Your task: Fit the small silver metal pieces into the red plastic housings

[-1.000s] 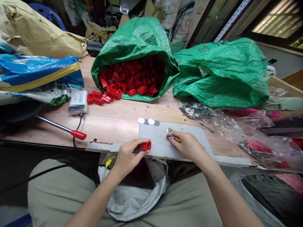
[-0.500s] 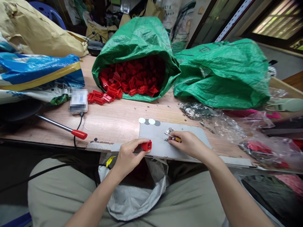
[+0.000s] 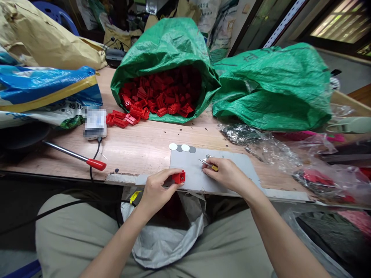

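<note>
My left hand [image 3: 158, 189] is closed on a small red plastic part [image 3: 179, 177] at the near edge of a grey board [image 3: 232, 162]. My right hand [image 3: 226, 173] is closed round a small screwdriver with a yellow handle [image 3: 209, 165]; its metal tip points left over the board, next to a little heap of shiny metal bits [image 3: 207, 158]. An open green sack [image 3: 165, 46] behind the board is full of the same red parts [image 3: 162, 92], and several [image 3: 120, 119] have spilled onto the wooden table.
A second green sack [image 3: 272, 85] lies at the right, with clear plastic bags [image 3: 313, 162] in front of it. A red-handled tool [image 3: 75, 155] and a small white box with a cable [image 3: 95, 122] lie at the left. A grey bag [image 3: 168, 231] hangs open between my knees.
My right hand has lifted the screwdriver slightly off the heap of metal bits and drawn it a little left. My left hand keeps the red part in the same place.
</note>
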`<state>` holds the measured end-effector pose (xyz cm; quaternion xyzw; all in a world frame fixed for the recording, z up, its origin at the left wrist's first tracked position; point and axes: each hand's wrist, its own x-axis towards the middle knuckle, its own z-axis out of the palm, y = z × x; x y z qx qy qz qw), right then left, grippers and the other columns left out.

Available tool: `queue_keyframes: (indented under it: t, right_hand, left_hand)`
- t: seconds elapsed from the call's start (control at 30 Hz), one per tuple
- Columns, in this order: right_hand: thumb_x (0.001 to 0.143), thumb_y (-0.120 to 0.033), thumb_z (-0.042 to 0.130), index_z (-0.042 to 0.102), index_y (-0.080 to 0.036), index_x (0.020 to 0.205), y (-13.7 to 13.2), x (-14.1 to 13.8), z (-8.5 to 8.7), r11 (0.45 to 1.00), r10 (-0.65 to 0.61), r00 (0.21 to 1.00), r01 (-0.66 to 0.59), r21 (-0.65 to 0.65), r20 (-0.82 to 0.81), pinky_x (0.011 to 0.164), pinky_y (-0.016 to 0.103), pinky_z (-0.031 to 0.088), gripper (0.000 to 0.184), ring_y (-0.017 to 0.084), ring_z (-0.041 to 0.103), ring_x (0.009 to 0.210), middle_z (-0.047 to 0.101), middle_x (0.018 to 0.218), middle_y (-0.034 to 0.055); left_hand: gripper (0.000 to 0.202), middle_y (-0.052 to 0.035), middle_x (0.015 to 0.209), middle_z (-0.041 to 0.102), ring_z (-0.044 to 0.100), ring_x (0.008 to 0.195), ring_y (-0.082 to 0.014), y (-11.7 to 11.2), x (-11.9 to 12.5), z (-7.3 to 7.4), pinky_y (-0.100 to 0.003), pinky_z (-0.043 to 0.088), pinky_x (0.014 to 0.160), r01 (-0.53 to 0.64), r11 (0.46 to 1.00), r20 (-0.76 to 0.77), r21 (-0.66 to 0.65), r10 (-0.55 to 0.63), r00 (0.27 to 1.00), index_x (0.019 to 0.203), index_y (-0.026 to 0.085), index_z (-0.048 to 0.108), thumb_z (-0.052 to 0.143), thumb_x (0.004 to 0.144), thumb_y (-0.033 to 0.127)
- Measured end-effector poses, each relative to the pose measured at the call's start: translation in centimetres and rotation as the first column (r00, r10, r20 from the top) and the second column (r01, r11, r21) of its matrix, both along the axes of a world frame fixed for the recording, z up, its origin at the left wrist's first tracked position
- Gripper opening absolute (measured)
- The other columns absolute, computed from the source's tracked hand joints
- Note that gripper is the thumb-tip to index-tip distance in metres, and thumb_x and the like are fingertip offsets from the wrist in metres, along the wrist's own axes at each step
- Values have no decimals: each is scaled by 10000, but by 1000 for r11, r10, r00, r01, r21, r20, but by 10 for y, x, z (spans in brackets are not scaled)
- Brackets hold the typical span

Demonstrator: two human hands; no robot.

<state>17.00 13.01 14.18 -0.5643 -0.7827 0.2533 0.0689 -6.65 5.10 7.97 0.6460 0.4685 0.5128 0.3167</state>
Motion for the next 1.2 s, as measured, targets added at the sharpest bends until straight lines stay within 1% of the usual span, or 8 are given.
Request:
queue_keyframes:
  t: [0.07, 0.13, 0.23, 0.3, 0.4, 0.77, 0.97, 1.2]
  right_hand:
    - [815, -317, 590, 673, -180, 781, -3, -5, 2, 998, -22, 995, 17, -57, -94, 576, 248, 385, 164, 151, 554, 616, 649, 695, 11]
    - [811, -385, 613, 660, -179, 795, -9, -14, 2, 975, -100, 967, 49, -216, -233, 498, 231, 327, 212, 116, 461, 517, 542, 587, -34]
    - [789, -453, 646, 632, -176, 818, -18, -34, -2, 869, -280, 884, 67, -489, -375, 406, 210, 234, 278, 73, 338, 406, 434, 512, -81]
    - [778, -435, 661, 604, -175, 780, -22, -47, -5, 824, -357, 842, 80, -561, -404, 373, 199, 210, 266, 55, 325, 370, 448, 511, -82]
    - [791, -382, 651, 582, -172, 735, -22, -57, -8, 815, -391, 832, 114, -568, -395, 346, 183, 224, 229, 44, 346, 345, 491, 513, -69]
    - [790, -362, 667, 606, -170, 670, -10, -56, -1, 835, -281, 925, 104, -540, -257, 315, 182, 265, 235, 49, 393, 322, 560, 510, -43]
    - [787, -383, 675, 610, -170, 693, -10, -56, -8, 835, -285, 906, 73, -546, -314, 333, 176, 284, 242, 49, 402, 342, 550, 515, -52]
    - [812, -389, 639, 616, -185, 725, -22, -58, -12, 880, -323, 894, 163, -446, -311, 347, 186, 313, 223, 77, 444, 344, 548, 482, -53]
  left_hand:
    - [266, -35, 1075, 776, 741, 959, -182, 0, 1, -1, -285, 600, 864, -13, 1000, 15, -8, 13, 1000, 1088, 222, 714, 727, 832, 150]
    - [262, -32, 1064, 778, 742, 949, -179, 1, 2, -1, -281, 598, 860, -28, 999, 27, -17, 29, 999, 1080, 220, 714, 736, 827, 156]
    - [254, -29, 1041, 778, 740, 935, -180, 2, 2, -2, -283, 593, 856, -50, 998, 25, -26, 51, 998, 1062, 217, 715, 751, 816, 164]
    - [251, -28, 1035, 778, 738, 932, -182, 2, 2, -1, -288, 591, 857, -52, 998, 21, -26, 53, 998, 1058, 216, 715, 750, 815, 162]
    - [251, -26, 1033, 778, 738, 930, -185, 2, 2, 0, -295, 590, 863, -46, 999, 15, -19, 46, 999, 1055, 219, 715, 743, 815, 153]
    - [260, -31, 1056, 780, 744, 943, -195, 2, 2, 0, -310, 603, 859, -16, 999, 5, 29, 16, 1000, 1076, 236, 722, 730, 831, 149]
    - [269, -30, 1061, 781, 742, 944, -192, 3, 1, -1, -310, 597, 862, -20, 1000, -2, 18, 20, 1000, 1091, 235, 723, 745, 830, 173]
    - [274, -25, 1056, 781, 745, 932, -191, 2, 2, -1, -310, 603, 853, -28, 1000, 4, -1, 28, 1000, 1088, 237, 723, 738, 826, 158]
